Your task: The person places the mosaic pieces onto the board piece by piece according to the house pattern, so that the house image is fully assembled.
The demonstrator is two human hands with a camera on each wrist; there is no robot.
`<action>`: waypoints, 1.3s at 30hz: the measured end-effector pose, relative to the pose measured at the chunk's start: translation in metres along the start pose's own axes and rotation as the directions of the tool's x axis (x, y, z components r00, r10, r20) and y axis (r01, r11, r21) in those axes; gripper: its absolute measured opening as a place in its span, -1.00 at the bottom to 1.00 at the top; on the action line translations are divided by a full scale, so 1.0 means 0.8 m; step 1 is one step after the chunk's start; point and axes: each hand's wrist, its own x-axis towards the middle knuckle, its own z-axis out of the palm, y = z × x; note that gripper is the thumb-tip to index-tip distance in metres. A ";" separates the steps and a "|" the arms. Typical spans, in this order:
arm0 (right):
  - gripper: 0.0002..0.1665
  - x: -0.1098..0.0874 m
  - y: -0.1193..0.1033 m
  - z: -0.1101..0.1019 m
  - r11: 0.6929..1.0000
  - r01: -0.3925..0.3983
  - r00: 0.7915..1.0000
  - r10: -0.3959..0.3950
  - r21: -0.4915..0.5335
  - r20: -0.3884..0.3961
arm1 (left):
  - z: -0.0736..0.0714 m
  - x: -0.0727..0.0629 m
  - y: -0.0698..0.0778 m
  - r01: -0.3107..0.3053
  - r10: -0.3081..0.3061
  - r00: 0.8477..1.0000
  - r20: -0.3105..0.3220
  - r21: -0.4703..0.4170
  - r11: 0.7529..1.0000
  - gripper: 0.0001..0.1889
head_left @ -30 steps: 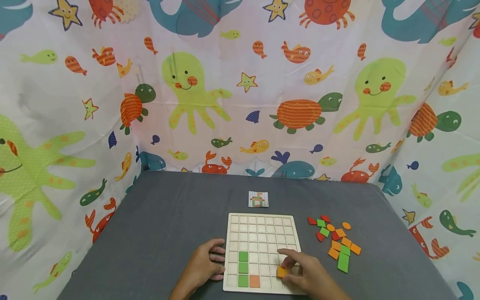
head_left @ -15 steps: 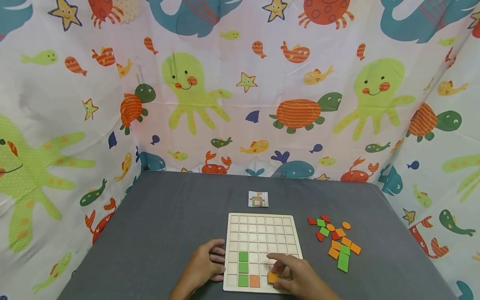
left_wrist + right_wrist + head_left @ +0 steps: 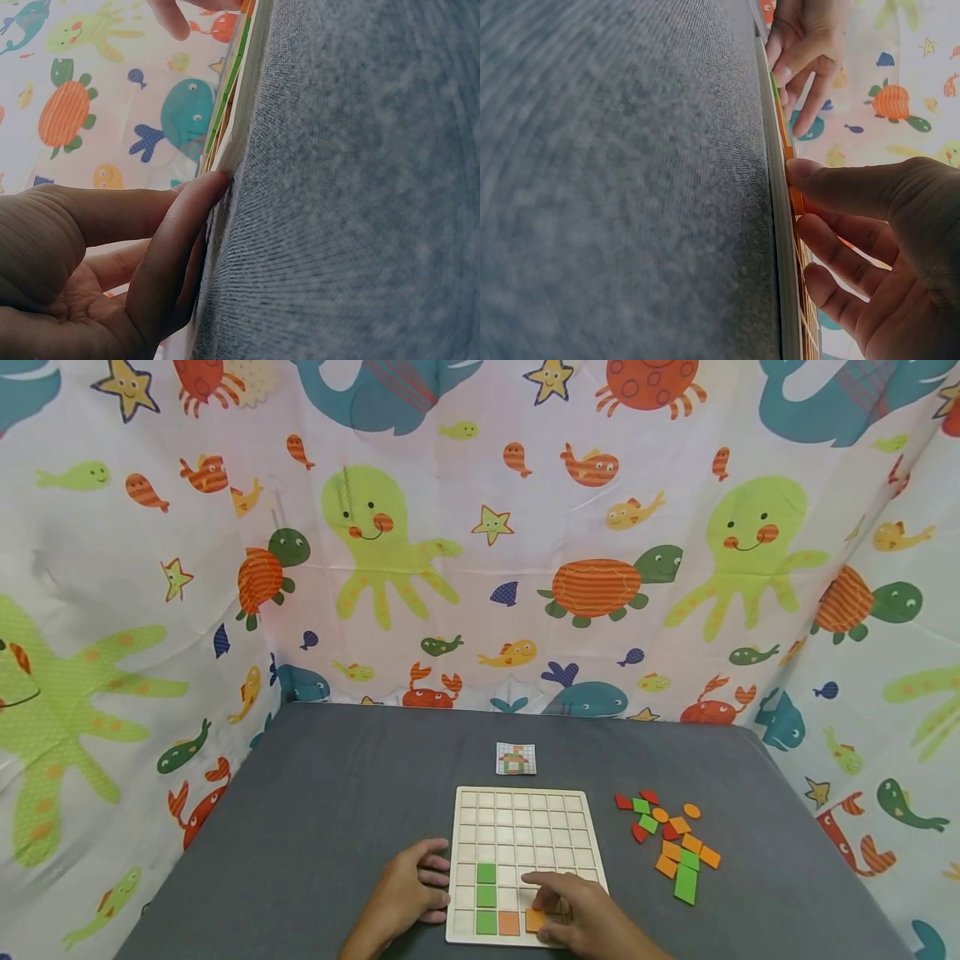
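So the thing in hand is an orange square tile (image 3: pixel 535 920), down in the lower middle of the head view, at the bottom row of the board. The right hand (image 3: pixel 573 906) has it pinched, thumb on one side and a finger on the other, while the index finger sticks out to the left over the squares. Can't tell if the tile sits flush in its square.

Right beside it on the left there's a salmon-coloured square tile (image 3: pixel 508 923), then three green square tiles (image 3: pixel 486 896) running up in a column. All of that is on a pale gridded board (image 3: pixel 517 810) at the lower center of the frame.

The left hand (image 3: pixel 401 889) is at the board's left edge, fingers loosely bent and slightly apart; the left wrist view has a fingertip touching the rim.

Off to the right of the board is a loose scatter: orange squares (image 3: pixel 709 857), a couple of orange discs (image 3: pixel 692 811), red pieces (image 3: pixel 623 802), small green pieces and a longer green parallelogram (image 3: pixel 686 885) near the bottom of the bunch. Just above the board lies a small printed card (image 3: pixel 515 758) with a coloured grid picture.

Everything's on a dark grey cloth (image 3: pixel 360 802), with a sea-creature curtain (image 3: pixel 450 568) filling the upper frame.
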 end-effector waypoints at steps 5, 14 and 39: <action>-0.34 0.001 -0.002 -0.001 1.000 0.015 1.000 -0.015 0.000 0.020 | 0.000 0.001 -0.001 -0.003 0.003 1.000 -0.002 -0.003 1.000 -0.19; -0.34 0.003 -0.022 0.000 0.988 -0.106 0.993 0.100 0.109 0.054 | 0.000 0.000 -0.002 -0.005 0.005 1.000 0.002 -0.006 1.000 -0.19; -0.31 -0.039 -0.006 -0.037 0.978 -0.198 0.939 0.170 -0.064 -0.298 | 0.001 0.000 -0.002 -0.012 0.012 1.000 0.001 0.000 1.000 -0.19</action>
